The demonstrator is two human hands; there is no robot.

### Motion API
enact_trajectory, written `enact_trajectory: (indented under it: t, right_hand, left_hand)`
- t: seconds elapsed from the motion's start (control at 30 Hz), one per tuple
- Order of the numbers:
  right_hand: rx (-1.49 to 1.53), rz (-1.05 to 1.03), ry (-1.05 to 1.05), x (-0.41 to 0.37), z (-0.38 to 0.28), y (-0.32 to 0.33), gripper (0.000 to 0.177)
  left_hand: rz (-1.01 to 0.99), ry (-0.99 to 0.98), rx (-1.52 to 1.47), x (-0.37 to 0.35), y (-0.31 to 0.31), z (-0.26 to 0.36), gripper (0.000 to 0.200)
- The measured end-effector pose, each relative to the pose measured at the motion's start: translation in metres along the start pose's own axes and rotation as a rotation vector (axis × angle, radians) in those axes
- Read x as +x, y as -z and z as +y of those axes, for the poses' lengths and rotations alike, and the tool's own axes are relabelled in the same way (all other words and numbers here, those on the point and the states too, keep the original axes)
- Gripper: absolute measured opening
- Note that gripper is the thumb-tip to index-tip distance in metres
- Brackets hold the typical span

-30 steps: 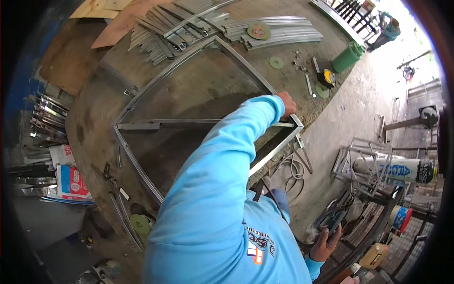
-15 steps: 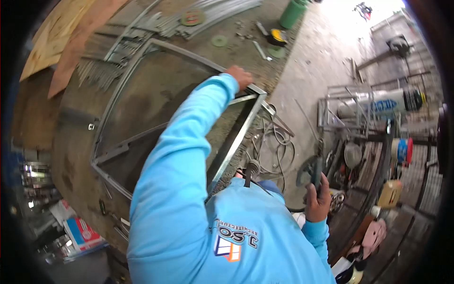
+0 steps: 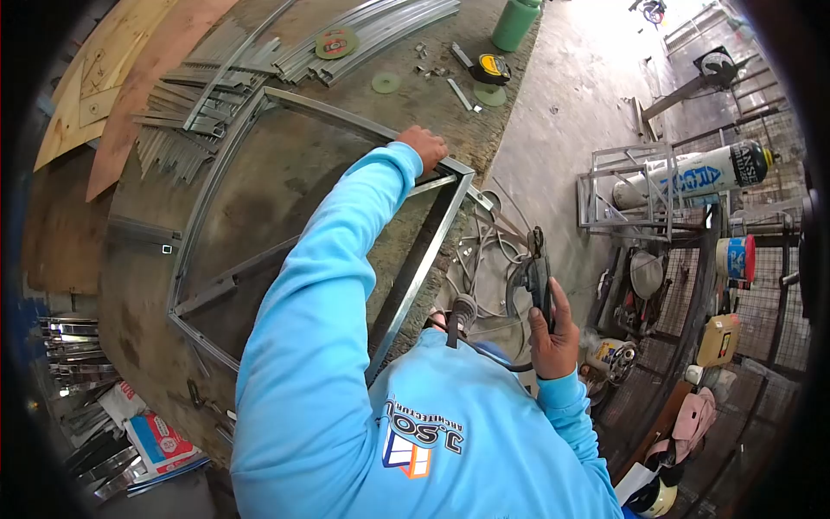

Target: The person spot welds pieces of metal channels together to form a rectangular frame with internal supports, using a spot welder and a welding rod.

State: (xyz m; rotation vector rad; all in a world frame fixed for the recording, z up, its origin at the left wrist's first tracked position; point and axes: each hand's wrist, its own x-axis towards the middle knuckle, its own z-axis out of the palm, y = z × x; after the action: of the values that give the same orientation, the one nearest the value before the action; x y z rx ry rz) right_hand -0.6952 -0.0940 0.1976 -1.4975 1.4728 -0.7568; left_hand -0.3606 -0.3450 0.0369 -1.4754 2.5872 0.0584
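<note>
My left hand (image 3: 423,147) rests on the near right corner of a welded metal frame (image 3: 413,265) that lies flat on the workbench (image 3: 285,186); its fingers curl over the frame bar. My right hand (image 3: 553,333) is closed around an angle grinder (image 3: 536,275), held in the air beside the bench edge, above the floor. The grinder's cable runs back toward my chest. My light blue sleeve hides part of the frame's cross bars.
Stacks of metal strips (image 3: 372,30), grinding discs (image 3: 336,42), a tape measure (image 3: 490,67) and a green cup (image 3: 513,24) lie at the bench's far end. Plywood sheets (image 3: 95,78) are at far left. Cables (image 3: 484,259), a gas cylinder (image 3: 700,177) and wire racks crowd the floor at right.
My right hand has lifted the angle grinder up from low beside me toward the frame's corner. My left hand has stayed on the frame corner while the view swung.
</note>
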Motion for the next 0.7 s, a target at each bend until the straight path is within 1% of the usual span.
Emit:
enact_trajectory:
  t: [0.07,0.17,0.27,0.4,0.47,0.53,0.63,0.7]
  right_hand:
    - [-0.005,-0.004,0.001,0.002,0.001,-0.001,0.050]
    - [0.001,-0.018,-0.031,0.005,-0.001,-0.004,0.050]
    - [-0.073,-0.012,-0.012,0.011,-0.004,-0.006,0.049]
    - [-0.073,-0.022,-0.004,0.016,-0.007,-0.011,0.048]
    - [-0.067,-0.031,0.007,0.019,-0.008,-0.012,0.048]
    - [-0.141,-0.030,0.025,0.021,-0.008,-0.013,0.049]
    - [-0.135,-0.051,-0.034,0.026,-0.011,-0.014,0.050]
    - [-0.120,-0.039,-0.001,0.026,-0.007,-0.016,0.050]
  left_hand:
    - [-0.034,0.004,0.008,-0.001,0.005,0.001,0.025]
    - [-0.021,0.009,0.004,-0.002,0.005,0.001,0.024]
    - [-0.037,0.002,0.018,-0.004,0.009,0.003,0.023]
    - [-0.041,0.006,0.013,-0.005,0.011,0.004,0.022]
    - [-0.032,0.005,0.008,-0.004,0.010,0.003,0.021]
    - [-0.026,0.003,0.007,-0.005,0.010,0.003,0.021]
    - [-0.009,0.015,0.002,-0.006,0.009,0.005,0.021]
    - [0.001,0.032,-0.003,-0.007,0.008,0.006,0.021]
